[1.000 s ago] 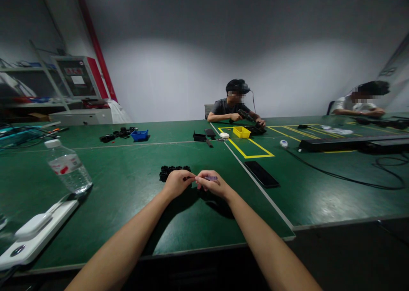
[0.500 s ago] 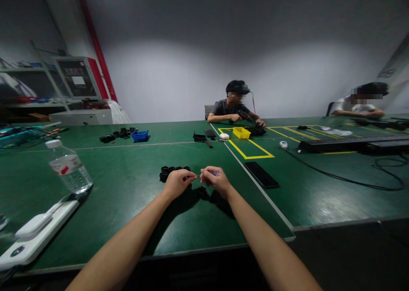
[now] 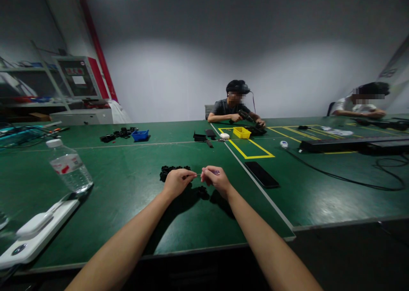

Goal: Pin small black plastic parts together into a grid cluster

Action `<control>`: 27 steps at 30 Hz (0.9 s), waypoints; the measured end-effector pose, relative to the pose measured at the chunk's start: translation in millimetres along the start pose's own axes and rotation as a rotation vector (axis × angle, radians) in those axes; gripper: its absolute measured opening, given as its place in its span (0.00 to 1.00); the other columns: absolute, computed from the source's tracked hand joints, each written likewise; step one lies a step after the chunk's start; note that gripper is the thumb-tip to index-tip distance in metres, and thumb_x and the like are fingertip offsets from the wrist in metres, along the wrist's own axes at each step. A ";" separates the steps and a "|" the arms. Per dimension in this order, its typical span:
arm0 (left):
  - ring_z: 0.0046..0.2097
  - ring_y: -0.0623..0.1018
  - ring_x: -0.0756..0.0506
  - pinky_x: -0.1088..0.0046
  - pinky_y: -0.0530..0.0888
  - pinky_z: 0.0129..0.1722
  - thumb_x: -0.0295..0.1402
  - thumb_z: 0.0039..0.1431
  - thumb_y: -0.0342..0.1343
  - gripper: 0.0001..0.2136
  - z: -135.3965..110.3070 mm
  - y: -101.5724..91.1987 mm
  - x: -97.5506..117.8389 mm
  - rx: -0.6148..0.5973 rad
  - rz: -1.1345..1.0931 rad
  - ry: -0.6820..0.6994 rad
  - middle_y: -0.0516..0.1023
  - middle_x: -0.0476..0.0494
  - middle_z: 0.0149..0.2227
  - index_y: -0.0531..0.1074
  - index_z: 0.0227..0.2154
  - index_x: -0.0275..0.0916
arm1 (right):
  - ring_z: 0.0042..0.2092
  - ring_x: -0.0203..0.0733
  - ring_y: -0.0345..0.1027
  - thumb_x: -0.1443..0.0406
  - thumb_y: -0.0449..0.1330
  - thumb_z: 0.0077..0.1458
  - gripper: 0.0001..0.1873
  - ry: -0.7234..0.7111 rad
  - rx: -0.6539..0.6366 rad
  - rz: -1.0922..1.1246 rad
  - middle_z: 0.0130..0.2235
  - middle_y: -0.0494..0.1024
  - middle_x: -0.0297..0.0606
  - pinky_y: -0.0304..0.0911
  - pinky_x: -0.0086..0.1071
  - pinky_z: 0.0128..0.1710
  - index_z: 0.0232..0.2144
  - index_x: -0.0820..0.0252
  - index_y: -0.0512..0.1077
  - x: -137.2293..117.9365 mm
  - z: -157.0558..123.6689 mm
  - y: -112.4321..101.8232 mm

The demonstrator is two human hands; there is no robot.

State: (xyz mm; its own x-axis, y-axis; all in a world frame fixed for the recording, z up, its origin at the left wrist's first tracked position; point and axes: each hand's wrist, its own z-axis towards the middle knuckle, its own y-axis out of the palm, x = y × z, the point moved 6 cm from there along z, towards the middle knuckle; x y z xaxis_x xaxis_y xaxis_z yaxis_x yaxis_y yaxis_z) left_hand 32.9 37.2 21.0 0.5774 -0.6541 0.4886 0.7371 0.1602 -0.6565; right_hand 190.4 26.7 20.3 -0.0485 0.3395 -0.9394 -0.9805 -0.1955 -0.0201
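Note:
My right hand (image 3: 214, 177) is closed around a small screwdriver (image 3: 217, 172), whose clear, purplish handle shows between the fingers. Its thin shaft points left toward my left hand (image 3: 179, 182). The left thumb and fingers are pinched together at the shaft's tip; anything between them is too small to make out. Behind the left hand lies a cluster of small black parts (image 3: 164, 171), partly covered by it. A single black part (image 3: 202, 192) sits on the green table (image 3: 191, 231), just below and between both hands.
A black phone (image 3: 262, 174) lies right of my hands. At left stand a water bottle (image 3: 70, 167) and a white power strip (image 3: 38, 235). Farther back are a blue bin (image 3: 140, 136), a yellow bin (image 3: 242, 133) and black pieces. Two people (image 3: 223, 108) sit across the table.
Almost nothing differs. Both hands keep their pinch and place, with the screwdriver shaft still between them; the view has shifted very slightly.

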 end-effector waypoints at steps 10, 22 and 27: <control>0.33 0.79 0.49 0.76 0.72 0.35 0.35 0.58 0.59 0.06 -0.4 1.9 3.7 -0.022 0.035 0.047 0.83 0.49 0.33 0.81 0.33 0.44 | 0.18 0.31 0.58 0.53 0.59 0.51 0.19 0.020 -0.011 0.006 0.17 0.71 0.33 0.53 0.26 0.18 0.18 0.61 0.71 -0.2 0.5 1.2; 0.34 0.79 0.49 0.76 0.71 0.35 0.35 0.60 0.58 0.07 -1.4 2.8 10.8 -0.040 0.042 0.091 0.82 0.47 0.33 0.80 0.34 0.43 | 0.17 0.31 0.59 0.52 0.60 0.49 0.19 0.101 0.028 0.081 0.16 0.72 0.34 0.52 0.25 0.17 0.18 0.61 0.72 3.7 0.6 -2.5; 0.32 0.78 0.50 0.76 0.71 0.33 0.35 0.60 0.58 0.07 -1.4 0.8 13.1 -0.015 0.012 0.114 0.82 0.47 0.32 0.80 0.34 0.42 | 0.17 0.31 0.58 0.52 0.61 0.48 0.19 0.112 0.056 0.103 0.16 0.72 0.34 0.49 0.25 0.16 0.18 0.61 0.71 3.9 1.2 -4.2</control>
State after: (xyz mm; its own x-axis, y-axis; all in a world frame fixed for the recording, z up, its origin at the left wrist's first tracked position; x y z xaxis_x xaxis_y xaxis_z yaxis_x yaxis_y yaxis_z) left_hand 40.5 27.6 26.1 0.5416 -0.7320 0.4132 0.7248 0.1577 -0.6707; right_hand 194.1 30.0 17.1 -0.1310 0.2152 -0.9677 -0.9806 -0.1715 0.0946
